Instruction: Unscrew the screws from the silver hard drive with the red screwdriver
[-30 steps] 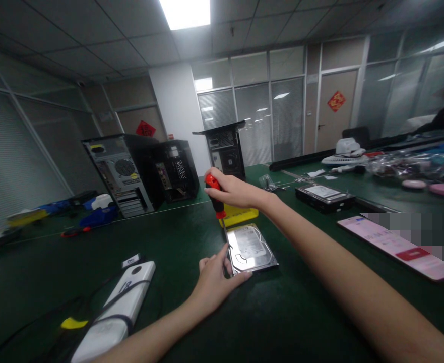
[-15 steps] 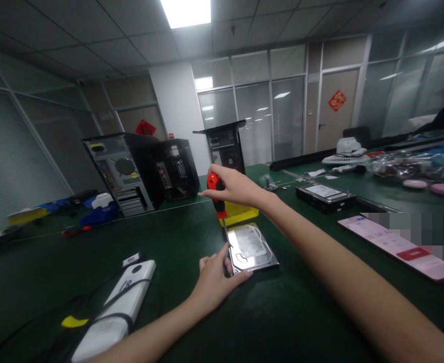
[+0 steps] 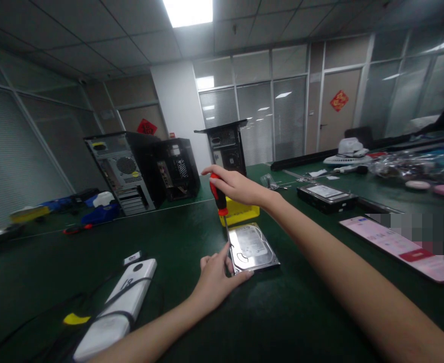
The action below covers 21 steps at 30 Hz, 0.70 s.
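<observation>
A silver hard drive lies flat on the green table, label side up. My right hand is closed on the red and black handle of a screwdriver, which stands nearly upright with its shaft at the drive's left edge. At that same edge and the near corner, my left hand steadies the drive, its index finger beside the shaft and its thumb on the near edge. The screwdriver's tip is too small to make out. Just behind the drive sits a yellow tray.
Computer cases stand at the back left. A second drive in a black bracket and a phone lie to the right. A white power strip with black cable is at the near left. Plastic bags lie at the far right.
My right hand has shifted on the screwdriver handle, its fingers now reaching farther left over the top. My left hand and the drive stay in place.
</observation>
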{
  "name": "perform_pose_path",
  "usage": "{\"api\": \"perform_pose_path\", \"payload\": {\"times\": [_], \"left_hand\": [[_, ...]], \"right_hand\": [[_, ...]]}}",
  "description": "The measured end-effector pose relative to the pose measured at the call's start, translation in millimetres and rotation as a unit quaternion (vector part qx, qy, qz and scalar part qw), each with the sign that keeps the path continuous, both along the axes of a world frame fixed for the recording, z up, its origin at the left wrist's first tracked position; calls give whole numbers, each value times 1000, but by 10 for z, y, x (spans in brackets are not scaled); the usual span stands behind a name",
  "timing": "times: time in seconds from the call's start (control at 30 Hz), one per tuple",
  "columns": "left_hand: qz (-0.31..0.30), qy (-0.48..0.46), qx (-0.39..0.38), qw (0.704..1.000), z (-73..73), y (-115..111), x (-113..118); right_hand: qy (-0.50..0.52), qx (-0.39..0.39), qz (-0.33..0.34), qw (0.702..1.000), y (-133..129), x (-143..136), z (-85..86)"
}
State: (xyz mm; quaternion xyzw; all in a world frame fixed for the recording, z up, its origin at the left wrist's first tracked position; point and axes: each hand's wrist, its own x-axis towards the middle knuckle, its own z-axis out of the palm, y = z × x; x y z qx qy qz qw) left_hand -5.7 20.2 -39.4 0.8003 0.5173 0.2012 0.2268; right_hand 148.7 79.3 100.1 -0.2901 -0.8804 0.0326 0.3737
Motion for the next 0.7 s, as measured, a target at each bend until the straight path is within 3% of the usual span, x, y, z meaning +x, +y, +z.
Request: {"api": "perform_pose_path", "payload": {"times": [0.33, 0.7], "left_hand": [[6, 5, -6, 1000, 5, 1, 1], [2, 6, -1, 1000, 20, -17, 4]], "right_hand": [[0, 18, -44, 999, -55, -23, 26], [40, -28, 37, 998, -21, -24, 62]]}}
